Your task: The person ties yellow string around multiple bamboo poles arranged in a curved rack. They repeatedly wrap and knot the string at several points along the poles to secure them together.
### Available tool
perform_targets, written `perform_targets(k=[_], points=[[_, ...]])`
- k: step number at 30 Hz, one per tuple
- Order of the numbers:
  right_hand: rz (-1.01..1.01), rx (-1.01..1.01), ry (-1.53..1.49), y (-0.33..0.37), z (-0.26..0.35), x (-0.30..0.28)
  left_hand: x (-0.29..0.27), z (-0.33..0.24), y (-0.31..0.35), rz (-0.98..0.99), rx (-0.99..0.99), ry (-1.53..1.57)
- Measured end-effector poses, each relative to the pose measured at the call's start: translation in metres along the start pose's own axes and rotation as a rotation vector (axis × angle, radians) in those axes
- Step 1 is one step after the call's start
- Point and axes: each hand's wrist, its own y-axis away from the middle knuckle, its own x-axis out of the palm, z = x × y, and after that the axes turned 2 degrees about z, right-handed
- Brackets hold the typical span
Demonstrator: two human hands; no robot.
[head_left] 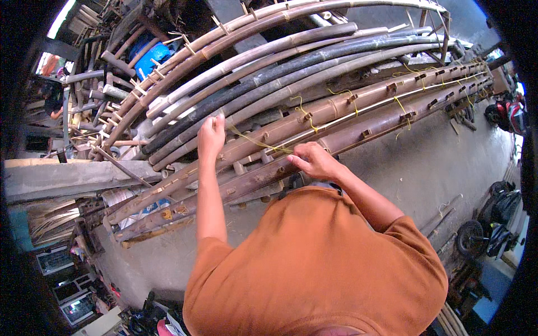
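Observation:
A thin yellow cord [255, 141] runs between my two hands above a pair of long bamboo poles. My left hand [211, 136] is raised over the far pole [330, 106], its fingers closed on one end of the cord. Over the near pole [350, 140] my right hand [315, 159] is closed on the cord's other end, thumb pressed to the fingers. Short wooden pegs [365, 134] stick out along both poles, and other yellow cord pieces [301, 106] hang tied around the farther stretch. A thin pale strip [386, 105] lies lengthwise between the poles.
Several thick bamboo poles [252, 84] lie stacked beyond, with a bamboo ladder [190, 54] behind. A blue bundle [152, 59] sits among bamboo pieces at the far left. A low concrete ledge [61, 179] is left. Motorcycles [473, 238] stand on the right, beside the concrete floor [403, 179].

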Motion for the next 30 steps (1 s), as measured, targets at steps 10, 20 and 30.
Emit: perform_targets(k=[10,20,30], points=[[-0.198,-0.148,-0.139,-0.025,0.049,-0.054,0.085,-0.049,0.126,0.086,0.193,0.191],[-0.837,-0.313,0.728,-0.036,0.049,-0.031,0.115,-0.031,0.111,0.244,-0.042,0.662],[-0.279,0.194,0.262,-0.045,-0.012,0.046,0.115,-0.030,0.111,0.273,-0.058,0.868]])
